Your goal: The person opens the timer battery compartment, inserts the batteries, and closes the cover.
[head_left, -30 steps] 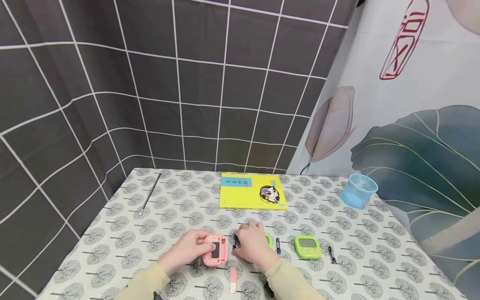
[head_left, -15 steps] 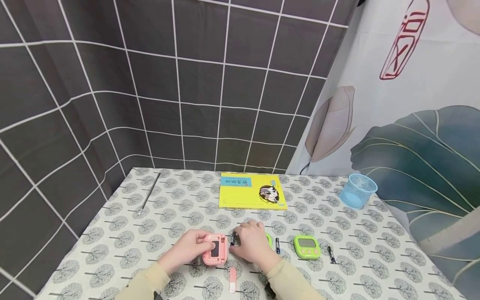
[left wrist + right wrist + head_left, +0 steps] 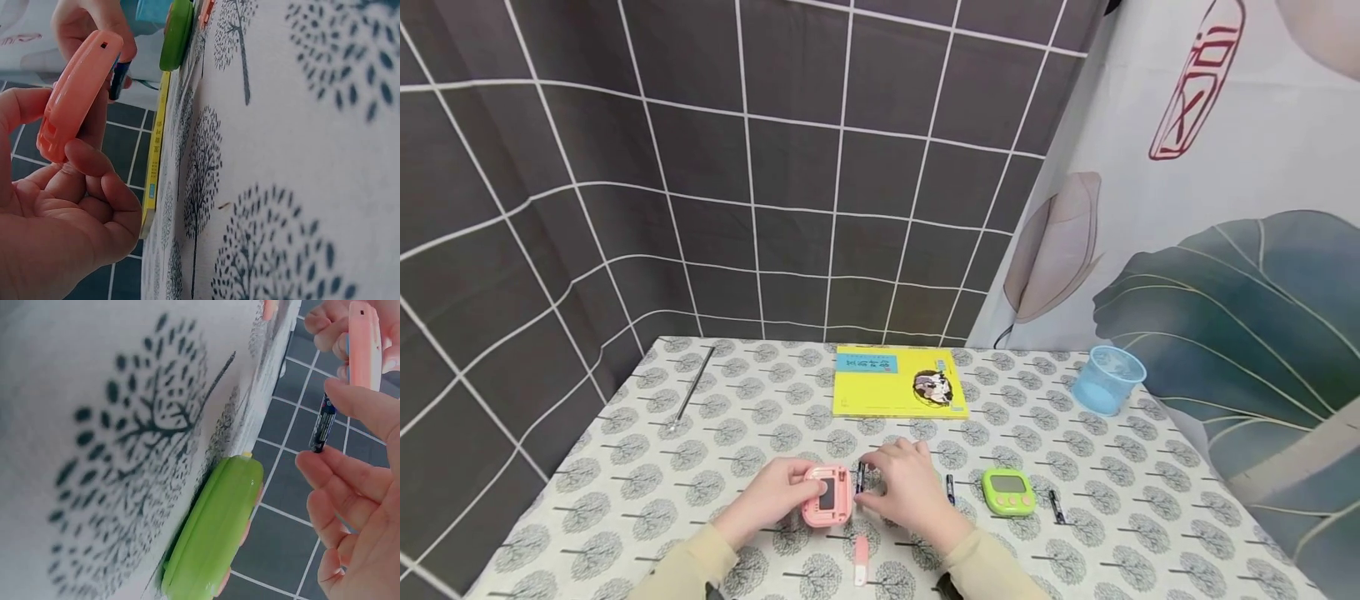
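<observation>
My left hand (image 3: 775, 500) grips a pink digital timer (image 3: 827, 497) at its left side, with the back and its uncovered battery compartment facing up. Just right of it, my right hand (image 3: 910, 492) pinches a small dark battery (image 3: 322, 425) by its two ends, between thumb and fingertip. Battery and timer are apart in the right wrist view. On the cloth below them lies a small pink strip (image 3: 861, 560), which looks like a battery cover. A green timer (image 3: 1008, 492) lies screen up to the right, with loose batteries (image 3: 951, 489) on either side of it.
A yellow book (image 3: 898, 382) lies flat behind the hands. At the back right stands a blue translucent cup (image 3: 1108, 380). A thin dark rod (image 3: 692, 387) lies at the left. The tree-print tablecloth (image 3: 625, 500) meets a dark grid curtain (image 3: 790, 167) at the back.
The right hand's thumb and fingers have shifted on the battery, so more of it shows between them. The left hand keeps its hold on the pink timer. The head view has shifted slightly.
</observation>
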Demonstrator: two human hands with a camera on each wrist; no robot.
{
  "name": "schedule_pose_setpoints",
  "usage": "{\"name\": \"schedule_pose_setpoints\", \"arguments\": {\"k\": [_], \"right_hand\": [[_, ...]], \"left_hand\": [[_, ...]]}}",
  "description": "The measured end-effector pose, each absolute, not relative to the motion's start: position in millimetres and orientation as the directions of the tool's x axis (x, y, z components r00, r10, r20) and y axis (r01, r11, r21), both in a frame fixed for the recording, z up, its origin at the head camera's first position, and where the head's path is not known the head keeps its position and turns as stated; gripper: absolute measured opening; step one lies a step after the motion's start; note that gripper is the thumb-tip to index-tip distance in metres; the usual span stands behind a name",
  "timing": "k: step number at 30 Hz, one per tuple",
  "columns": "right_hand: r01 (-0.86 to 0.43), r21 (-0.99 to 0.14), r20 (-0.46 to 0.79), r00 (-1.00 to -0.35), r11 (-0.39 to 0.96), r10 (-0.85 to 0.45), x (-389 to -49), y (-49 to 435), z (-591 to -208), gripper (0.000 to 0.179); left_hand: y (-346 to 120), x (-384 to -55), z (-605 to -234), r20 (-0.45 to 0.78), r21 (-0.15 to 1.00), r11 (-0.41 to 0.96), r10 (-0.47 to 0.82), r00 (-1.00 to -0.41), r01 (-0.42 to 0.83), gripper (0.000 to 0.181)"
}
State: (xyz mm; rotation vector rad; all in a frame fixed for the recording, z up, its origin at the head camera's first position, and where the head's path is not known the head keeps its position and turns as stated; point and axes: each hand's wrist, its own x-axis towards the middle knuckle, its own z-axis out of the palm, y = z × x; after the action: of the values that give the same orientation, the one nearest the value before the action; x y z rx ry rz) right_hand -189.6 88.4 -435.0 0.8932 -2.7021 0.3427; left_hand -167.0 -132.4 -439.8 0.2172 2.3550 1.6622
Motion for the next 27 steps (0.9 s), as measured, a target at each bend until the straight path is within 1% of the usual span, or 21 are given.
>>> {"name": "schedule_pose_setpoints", "arguments": {"k": [7, 14, 19, 24, 27], "right_hand": [[-0.646, -0.166, 0.359, -0.743, 0.745, -0.564, -187, 92, -430, 0.051], [-0.672, -0.192, 0.4, -0.719, 0.716, -0.568, -184, 93, -428, 0.052], [-0.698, -0.217, 0.432, -0.696, 0.683, -0.574, -180, 93, -426, 0.051], [-0.717, -0.259, 0.437, -0.685, 0.648, -0.583, -176, 91, -424, 0.049], [-0.726, -0.271, 0.435, -0.678, 0.632, -0.592, -174, 91, -424, 0.049]], "left_hand": [[-132, -169, -439, -0.126, 0.95, 0.31, 0.26, -0.957, -0.041, 0.037], [-134, -171, -438, -0.102, 0.947, 0.321, 0.24, -0.965, -0.02, 0.033], [-134, -170, -438, -0.096, 0.955, 0.296, 0.239, -0.966, -0.022, 0.037], [-133, -170, -439, -0.11, 0.967, 0.25, 0.252, -0.961, -0.045, 0.039], [-133, -170, -439, -0.105, 0.966, 0.258, 0.266, -0.958, -0.035, 0.037]]}}
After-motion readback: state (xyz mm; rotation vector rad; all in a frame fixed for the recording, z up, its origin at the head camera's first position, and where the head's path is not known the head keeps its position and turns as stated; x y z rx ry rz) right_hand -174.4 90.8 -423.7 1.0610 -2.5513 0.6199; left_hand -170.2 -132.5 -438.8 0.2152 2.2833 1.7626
